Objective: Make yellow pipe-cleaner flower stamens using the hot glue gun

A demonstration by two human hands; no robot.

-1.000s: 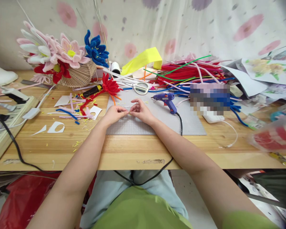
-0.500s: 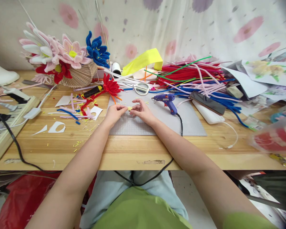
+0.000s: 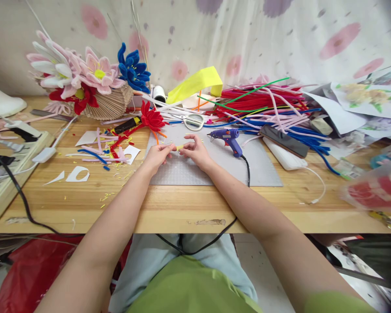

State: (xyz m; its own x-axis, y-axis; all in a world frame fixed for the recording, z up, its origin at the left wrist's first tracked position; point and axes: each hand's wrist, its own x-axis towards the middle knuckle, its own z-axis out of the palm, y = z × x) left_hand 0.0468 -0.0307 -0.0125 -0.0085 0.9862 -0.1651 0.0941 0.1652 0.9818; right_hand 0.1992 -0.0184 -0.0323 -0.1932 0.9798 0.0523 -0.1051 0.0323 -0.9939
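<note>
"What could go wrong for us here?"

"We might lose the yellow piece: our left hand pinches it by thumb and finger, and so small a hold could slip. It would drop to the mat below our hands."

"And our right hand?"

"Its fingers curve narrowly at the piece's far side; we can't tell whether they grip it."

"Anything else?"

"The glue gun lies just right of our right hand, nozzle toward it. Its cord passes under our right forearm, so a sweep of that arm could drag the gun."

"How does the piece look?"

"Tiny and pale yellow, between our two hands; fingertips cover part of it, so its shape stays unclear."
</note>
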